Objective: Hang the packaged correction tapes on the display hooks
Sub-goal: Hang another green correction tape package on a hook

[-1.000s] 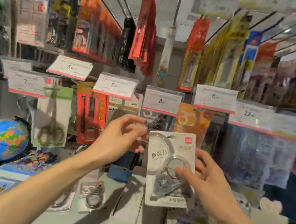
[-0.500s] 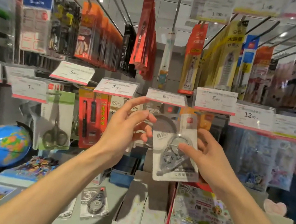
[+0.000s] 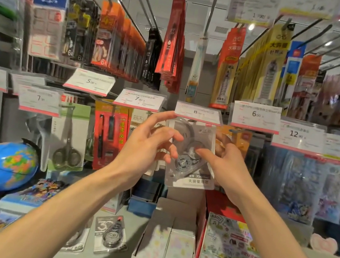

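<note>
You are looking at a blue globe (image 3: 6,165) sitting far left, packaged scissors (image 3: 69,136) hanging beside it, and sticker packs (image 3: 231,255) lying near right.

The way up to the hook is narrow. The price tag marked 8 (image 3: 198,112) hangs just above the held correction tape pack (image 3: 191,154), and the tags marked 7 (image 3: 139,100) and 6 (image 3: 256,116) close both sides. Behind the pack, other hanging packs fill the row; a small gap there is possible, but the blur hides it. On the left, the scissors pack (image 3: 69,136) and the red pen pack (image 3: 109,133) block that side. Below the hands, open air remains above the shelf (image 3: 137,223), where a cardboard box (image 3: 162,233) and a loose tape pack (image 3: 110,233) lie.
</note>
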The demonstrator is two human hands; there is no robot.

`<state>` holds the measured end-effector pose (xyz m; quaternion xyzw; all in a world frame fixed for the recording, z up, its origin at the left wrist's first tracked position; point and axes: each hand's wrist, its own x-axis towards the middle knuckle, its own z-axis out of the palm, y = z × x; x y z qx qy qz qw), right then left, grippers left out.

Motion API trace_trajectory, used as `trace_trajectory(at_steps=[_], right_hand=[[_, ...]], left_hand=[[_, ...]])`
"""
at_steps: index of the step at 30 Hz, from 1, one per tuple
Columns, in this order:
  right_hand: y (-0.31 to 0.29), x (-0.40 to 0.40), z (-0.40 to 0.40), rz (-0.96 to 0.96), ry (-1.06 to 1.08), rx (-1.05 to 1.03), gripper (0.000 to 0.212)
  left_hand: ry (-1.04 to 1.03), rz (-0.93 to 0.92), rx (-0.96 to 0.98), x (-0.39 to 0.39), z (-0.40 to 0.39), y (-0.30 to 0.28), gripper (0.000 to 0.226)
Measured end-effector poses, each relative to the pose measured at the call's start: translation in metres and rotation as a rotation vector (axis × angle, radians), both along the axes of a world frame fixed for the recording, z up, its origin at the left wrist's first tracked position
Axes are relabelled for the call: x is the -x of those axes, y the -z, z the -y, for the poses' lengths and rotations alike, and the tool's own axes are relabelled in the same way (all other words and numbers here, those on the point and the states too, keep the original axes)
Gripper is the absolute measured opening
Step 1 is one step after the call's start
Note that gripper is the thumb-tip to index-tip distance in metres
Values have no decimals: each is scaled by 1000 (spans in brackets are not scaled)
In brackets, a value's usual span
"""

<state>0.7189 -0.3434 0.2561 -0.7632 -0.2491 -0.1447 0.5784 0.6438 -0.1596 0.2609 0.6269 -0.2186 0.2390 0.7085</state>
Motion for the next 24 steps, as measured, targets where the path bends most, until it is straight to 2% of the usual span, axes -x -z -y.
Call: trace_trajectory(at_steps=[3,9,14,17,19,24], right_hand=[[0,-5,-3,27,20,11,40],[5,-8,-10,5,6,-5,50],[11,-7,-14,16,84,-16,36],[14,-5,-18,21,123,-37,34],[15,-3,-19,40,142,-23,45],[19,9,-16,210,271,119,69]], left_hand=[[-25,-4,-18,-1,-2,2,34],[-79,-45,-45,-8,-7,11,33],[-456,0,-328,-32,-14,42,27],[-428,-40,-350,-44,-11,50,43],[-382,-25,-380,-48,-6,50,54],[-390,26,-410,-54,-4,51,54]])
